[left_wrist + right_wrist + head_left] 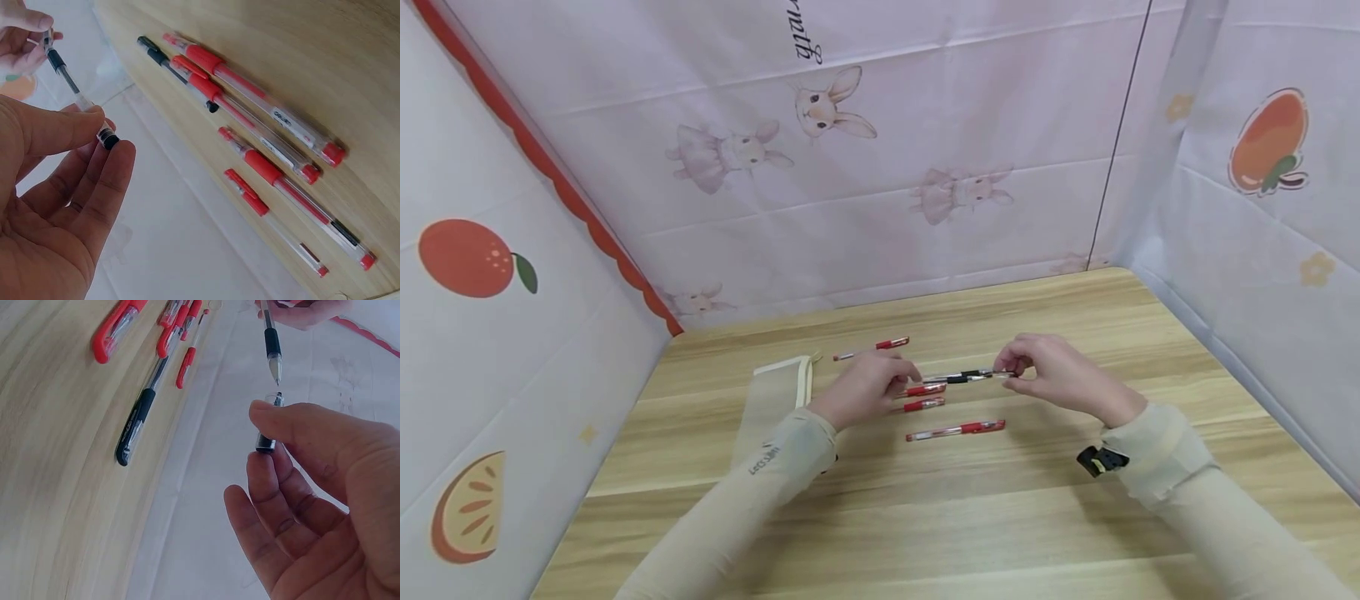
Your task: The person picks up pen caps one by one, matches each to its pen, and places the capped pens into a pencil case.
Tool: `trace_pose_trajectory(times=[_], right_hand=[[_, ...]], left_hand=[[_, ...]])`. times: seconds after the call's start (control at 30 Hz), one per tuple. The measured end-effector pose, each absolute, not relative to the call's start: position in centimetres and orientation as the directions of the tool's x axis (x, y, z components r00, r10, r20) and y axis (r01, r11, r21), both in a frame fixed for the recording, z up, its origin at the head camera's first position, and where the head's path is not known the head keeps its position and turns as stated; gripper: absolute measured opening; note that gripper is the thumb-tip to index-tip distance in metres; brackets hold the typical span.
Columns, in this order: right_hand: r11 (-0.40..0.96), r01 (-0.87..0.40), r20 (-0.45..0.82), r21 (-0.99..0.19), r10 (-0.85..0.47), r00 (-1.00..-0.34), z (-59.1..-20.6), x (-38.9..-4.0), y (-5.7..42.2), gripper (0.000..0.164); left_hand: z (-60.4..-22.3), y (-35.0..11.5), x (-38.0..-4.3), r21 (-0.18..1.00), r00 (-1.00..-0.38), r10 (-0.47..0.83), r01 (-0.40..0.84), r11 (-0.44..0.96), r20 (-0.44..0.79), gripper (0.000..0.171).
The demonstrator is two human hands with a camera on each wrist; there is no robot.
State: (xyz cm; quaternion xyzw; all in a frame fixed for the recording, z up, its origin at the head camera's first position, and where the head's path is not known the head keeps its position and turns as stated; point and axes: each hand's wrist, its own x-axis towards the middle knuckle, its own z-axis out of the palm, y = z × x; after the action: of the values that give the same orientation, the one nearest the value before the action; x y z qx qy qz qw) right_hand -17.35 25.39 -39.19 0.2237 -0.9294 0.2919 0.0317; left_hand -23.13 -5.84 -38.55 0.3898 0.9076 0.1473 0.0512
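Observation:
My left hand (867, 385) pinches the rear end of an uncapped black gel pen (65, 74) between thumb and fingers. Its bare tip points at the right hand. A small clear-and-black pen cap (267, 440) is pinched between the thumb and fingers of my right hand (1063, 377). In the right wrist view, the tip sits just short of the cap, roughly in line with it. A second black pen (139, 415), capped, lies on the table below. Several capped red pens (240, 115) lie nearby, partly behind the left hand in the head view.
A pale zippered pouch (771, 400) lies on the wood-grain table (925, 525), left of the pens and partly behind the left forearm. One red pen (955, 430) lies nearer the front. Printed cloth walls (880, 233) enclose the back and sides.

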Motion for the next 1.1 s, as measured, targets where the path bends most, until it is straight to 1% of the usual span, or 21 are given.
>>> trace_pose_trajectory(times=[0.3,0.63,0.83,0.97,1.1], right_hand=[[0.718,-0.437,0.177,-0.541,-0.411,-0.894,-39.0,-17.4,24.5,0.015],[0.716,-0.463,0.205,-0.523,-0.421,-0.884,-39.3,-17.7,24.2,0.014],[0.721,-0.455,0.199,-0.523,-0.416,-0.887,-39.4,-17.5,24.4,0.015],[0.734,-0.444,0.198,-0.515,-0.402,-0.894,-39.5,-17.4,24.6,0.014],[0.745,-0.443,0.203,-0.498,-0.397,-0.895,-39.8,-17.4,25.0,0.014]], left_hand=[[-38.7,-5.2,-23.1,0.290,-0.676,0.735,0.714,0.637,0.050,0.026],[-38.3,-4.2,-22.8,0.274,-0.686,0.727,0.703,0.656,0.020,0.028],[-38.3,-3.5,-22.7,0.282,-0.695,0.719,0.687,0.670,-0.015,0.029],[-38.6,-2.8,-22.8,0.279,-0.691,0.722,0.686,0.672,-0.041,0.031],[-38.9,-2.1,-22.9,0.274,-0.672,0.739,0.702,0.657,-0.052,0.033]])
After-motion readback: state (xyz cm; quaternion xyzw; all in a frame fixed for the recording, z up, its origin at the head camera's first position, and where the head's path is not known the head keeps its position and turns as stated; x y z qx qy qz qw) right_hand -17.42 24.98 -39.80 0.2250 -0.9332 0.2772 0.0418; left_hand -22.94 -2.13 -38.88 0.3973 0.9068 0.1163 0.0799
